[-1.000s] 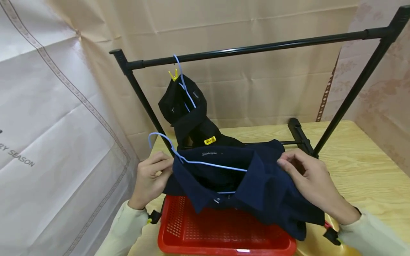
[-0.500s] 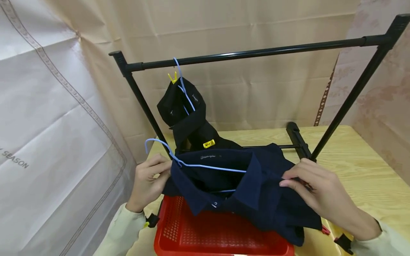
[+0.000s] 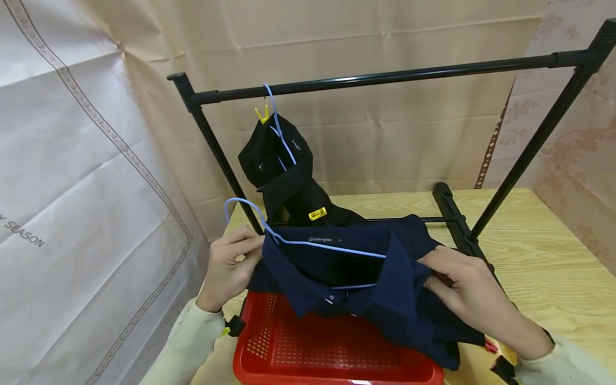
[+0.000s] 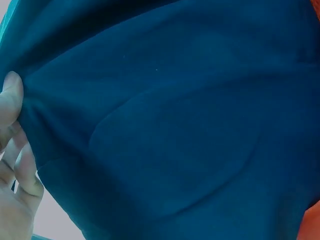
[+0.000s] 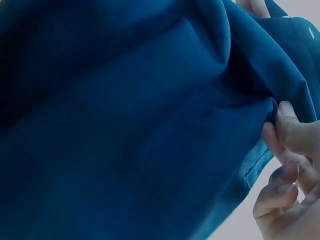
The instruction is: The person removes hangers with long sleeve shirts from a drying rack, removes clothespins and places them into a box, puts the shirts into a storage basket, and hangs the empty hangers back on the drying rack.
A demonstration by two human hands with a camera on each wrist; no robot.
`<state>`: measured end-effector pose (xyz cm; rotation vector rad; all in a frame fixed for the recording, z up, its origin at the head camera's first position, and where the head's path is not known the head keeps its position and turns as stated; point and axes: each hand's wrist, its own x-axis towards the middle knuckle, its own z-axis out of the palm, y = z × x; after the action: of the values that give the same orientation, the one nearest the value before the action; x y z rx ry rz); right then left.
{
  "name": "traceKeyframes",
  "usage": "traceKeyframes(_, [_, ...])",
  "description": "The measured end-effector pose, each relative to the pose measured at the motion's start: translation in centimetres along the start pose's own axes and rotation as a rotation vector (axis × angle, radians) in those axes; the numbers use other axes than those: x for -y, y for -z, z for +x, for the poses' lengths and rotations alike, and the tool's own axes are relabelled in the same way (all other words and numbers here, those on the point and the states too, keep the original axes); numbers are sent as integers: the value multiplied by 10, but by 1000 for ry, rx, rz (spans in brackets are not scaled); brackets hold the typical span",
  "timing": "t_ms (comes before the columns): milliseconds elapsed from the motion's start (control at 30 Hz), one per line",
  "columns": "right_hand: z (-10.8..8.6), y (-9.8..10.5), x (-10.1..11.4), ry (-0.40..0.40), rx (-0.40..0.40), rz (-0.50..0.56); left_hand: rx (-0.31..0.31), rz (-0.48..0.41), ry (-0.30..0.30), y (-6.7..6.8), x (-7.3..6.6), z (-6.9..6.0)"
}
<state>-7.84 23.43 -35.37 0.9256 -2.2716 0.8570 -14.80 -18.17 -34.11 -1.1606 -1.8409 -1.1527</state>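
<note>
Head view: the left hand (image 3: 233,270) and right hand (image 3: 469,291) both pinch a navy collared shirt (image 3: 399,299), blue hanger (image 3: 328,246) inside its neck, above a red basket (image 3: 332,345).

Hanger (image 3: 332,247) in shirt (image 3: 397,305), basket (image 3: 317,342) below, rack (image 3: 380,79) behind.

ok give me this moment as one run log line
left hand: pinches navy shirt | right hand: pinches shirt | blue hanger: partly inside shirt, off rail | red basket: below shirt
</note>
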Motion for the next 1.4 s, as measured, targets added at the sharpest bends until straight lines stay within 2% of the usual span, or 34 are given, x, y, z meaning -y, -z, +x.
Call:
traceKeyframes(300, [10, -6, 5, -60, -54, -12, -27, 5, 33, -2, -1, -3])
traceKeyframes(467, [10, -8, 4, -89, -34, -19, -27, 37, 37, 1, 0, -5])
traceKeyframes(633, [11, 7, 7, -93, -20, -83, -41, 67, 43, 6, 2, -7])
traceKeyframes(767, [12, 23, 16, -149, -3, -109, -54, 77, 50, 7, 3, -8])
traceKeyframes(867, [13, 25, 20, -116, 4, -127, -44, 73, 42, 7, 2, -7])
traceKeyframes(967, [14, 21, 20, -13, -9, -131, -23, 65, 27, 7, 1, -7])
traceKeyframes(1033, [13, 18, 18, 41, -12, -95, -9, 54, 16, 8, 1, -7])
traceKeyframes(1133, [11, 16, 16, 105, -21, 26, 2, 35, 3, 10, 3, -9])
traceKeyframes(1233, [9, 19, 12, 147, -19, 138, 2, -21, -5, 13, 5, -10])
traceKeyframes(1300, [9, 23, 9, 143, -12, 216, 4, -70, -6, 15, 6, -9])
traceKeyframes(1400, [8, 27, 3, 84, 18, 406, 1, -129, 7, 15, 4, -6])
